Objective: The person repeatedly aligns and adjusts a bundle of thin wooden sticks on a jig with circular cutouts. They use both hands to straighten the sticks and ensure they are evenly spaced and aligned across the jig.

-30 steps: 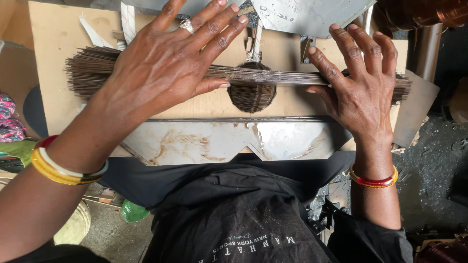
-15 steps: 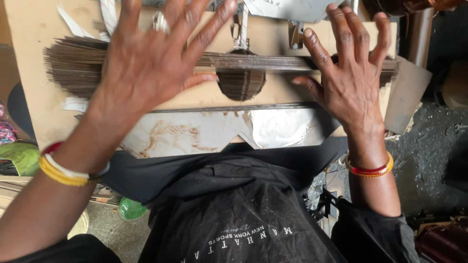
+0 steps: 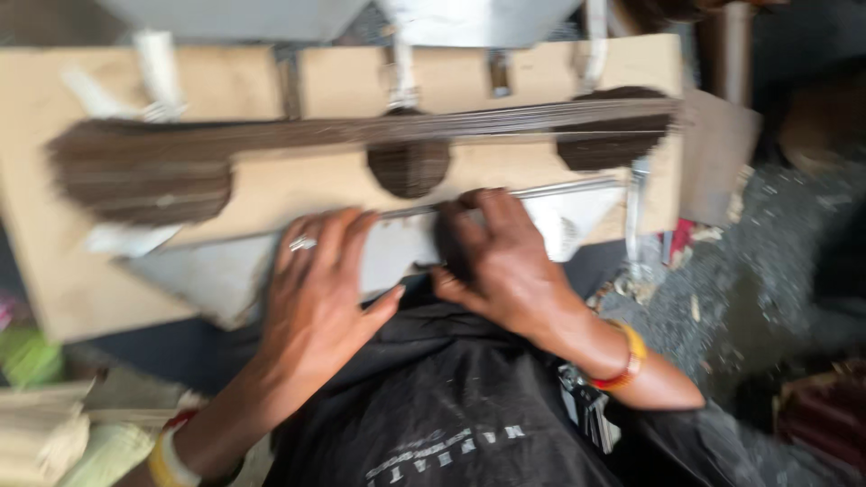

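Head view: looking down over a tan work board [image 3: 541, 185], the picture blurring with motion
Far left: pale stacked material [image 3: 41, 433] lying low beside the left forearm, a green patch [image 3: 27, 356] sitting just above it
Stick layer: thin dark sticks [image 3: 361, 135] lying in a long flat row across the board, well above both hands and touching neither, the thickest clump [image 3: 144, 176] sitting up and left of the left hand
Left hand: left hand [image 3: 316, 298] lying flat, fingers stretching out and released, holding nothing, resting palm down on the grey metal plate [image 3: 207, 271] at the near edge of the board, a ring [image 3: 302, 243] showing on one finger and yellow bangles [image 3: 167, 460] circling the wrist
Between the hands: a round dark opening [image 3: 408, 167] in the board sitting just above the gap
Right hand: right hand [image 3: 496, 257] curling its fingers over the plate's upper edge, just beside the left hand; whether it is clasping the edge or only pressing on it, I cannot tell
Right wrist: red and yellow bangles [image 3: 622, 365]
Below both hands: black cloth [image 3: 451, 406] covering the lap
Far right: grey littered floor [image 3: 767, 261] showing beyond the board
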`<state>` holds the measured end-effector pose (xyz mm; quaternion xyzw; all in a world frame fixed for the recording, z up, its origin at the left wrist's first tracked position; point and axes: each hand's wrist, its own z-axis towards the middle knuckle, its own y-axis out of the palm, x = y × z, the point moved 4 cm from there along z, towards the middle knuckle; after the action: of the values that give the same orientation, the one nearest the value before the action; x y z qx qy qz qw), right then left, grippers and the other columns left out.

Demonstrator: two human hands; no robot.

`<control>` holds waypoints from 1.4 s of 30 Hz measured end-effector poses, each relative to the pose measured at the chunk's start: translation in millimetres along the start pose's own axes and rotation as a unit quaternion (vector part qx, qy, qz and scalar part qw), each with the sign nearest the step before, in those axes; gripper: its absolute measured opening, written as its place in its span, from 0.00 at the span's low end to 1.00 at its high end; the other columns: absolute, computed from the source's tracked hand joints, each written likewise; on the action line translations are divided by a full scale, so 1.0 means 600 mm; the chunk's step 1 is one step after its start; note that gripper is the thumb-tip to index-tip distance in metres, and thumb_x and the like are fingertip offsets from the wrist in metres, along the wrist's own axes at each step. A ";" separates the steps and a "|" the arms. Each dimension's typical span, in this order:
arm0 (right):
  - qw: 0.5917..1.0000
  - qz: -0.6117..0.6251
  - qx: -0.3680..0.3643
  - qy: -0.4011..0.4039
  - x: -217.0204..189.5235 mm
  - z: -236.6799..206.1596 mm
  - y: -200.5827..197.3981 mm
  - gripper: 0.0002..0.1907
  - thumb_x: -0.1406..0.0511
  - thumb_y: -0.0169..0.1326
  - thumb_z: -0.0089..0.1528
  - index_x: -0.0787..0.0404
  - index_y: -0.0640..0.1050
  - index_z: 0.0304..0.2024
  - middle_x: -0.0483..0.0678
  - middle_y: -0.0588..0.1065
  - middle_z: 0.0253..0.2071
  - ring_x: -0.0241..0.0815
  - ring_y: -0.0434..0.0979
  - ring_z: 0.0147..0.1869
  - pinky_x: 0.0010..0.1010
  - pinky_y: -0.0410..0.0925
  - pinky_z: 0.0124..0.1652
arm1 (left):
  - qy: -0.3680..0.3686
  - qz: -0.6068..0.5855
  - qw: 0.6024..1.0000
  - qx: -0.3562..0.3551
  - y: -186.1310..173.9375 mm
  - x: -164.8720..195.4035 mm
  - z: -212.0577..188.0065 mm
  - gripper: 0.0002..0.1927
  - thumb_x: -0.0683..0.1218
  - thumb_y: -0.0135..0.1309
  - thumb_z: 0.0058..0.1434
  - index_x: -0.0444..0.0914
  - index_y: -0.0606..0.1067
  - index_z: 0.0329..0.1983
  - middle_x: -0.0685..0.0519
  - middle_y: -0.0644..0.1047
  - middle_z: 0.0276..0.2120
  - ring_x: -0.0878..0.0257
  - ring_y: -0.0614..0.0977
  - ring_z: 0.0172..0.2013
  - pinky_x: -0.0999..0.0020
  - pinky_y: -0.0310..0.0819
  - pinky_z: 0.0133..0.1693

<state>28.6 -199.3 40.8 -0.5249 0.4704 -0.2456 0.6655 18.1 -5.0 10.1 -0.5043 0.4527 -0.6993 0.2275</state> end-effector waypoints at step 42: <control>0.947 -0.178 0.261 0.060 0.265 -0.074 -0.197 0.09 0.79 0.58 0.66 0.63 0.84 0.41 0.46 0.79 0.39 0.40 0.76 0.42 0.29 0.66 0.42 | 0.218 0.267 0.918 0.196 -0.074 0.108 0.163 0.16 0.43 0.59 0.67 0.46 0.86 0.56 0.61 0.73 0.29 0.67 0.72 0.33 0.71 0.63 0.37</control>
<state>78.3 -389.2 91.9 -0.3925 0.3275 -0.5055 0.6951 88.3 -73.0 88.4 -0.1453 0.4624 -0.7798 0.3961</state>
